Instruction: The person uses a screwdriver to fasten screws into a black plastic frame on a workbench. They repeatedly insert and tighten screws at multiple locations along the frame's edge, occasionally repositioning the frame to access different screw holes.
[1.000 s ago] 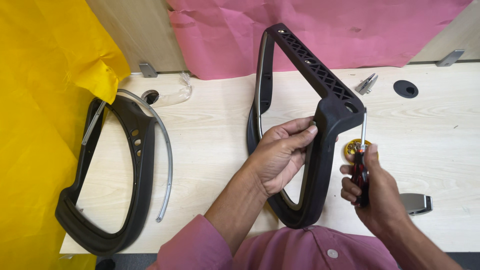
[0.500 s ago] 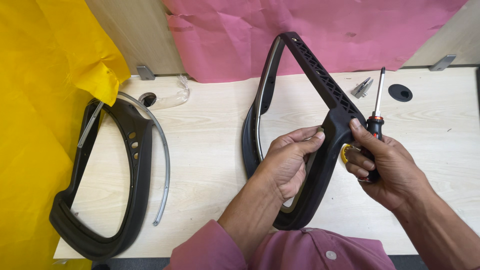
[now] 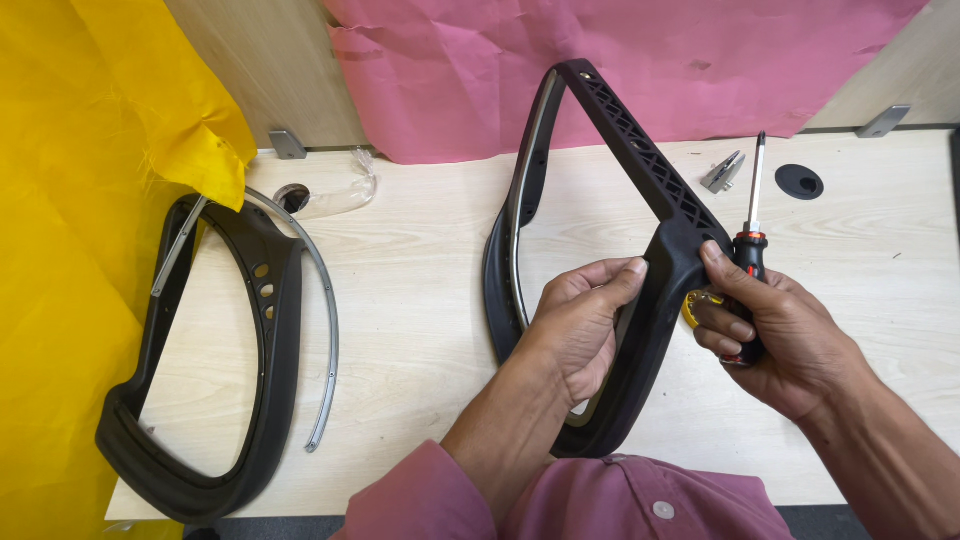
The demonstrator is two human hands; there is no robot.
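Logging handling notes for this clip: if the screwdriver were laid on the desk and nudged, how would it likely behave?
The screwdriver, held in the right hand, has a thin straight shaft and a rounded handle, so it would probably roll on the flat desk. It looks rigid, unlikely to flex. The handle seems small beside the hand, so it is likely light.
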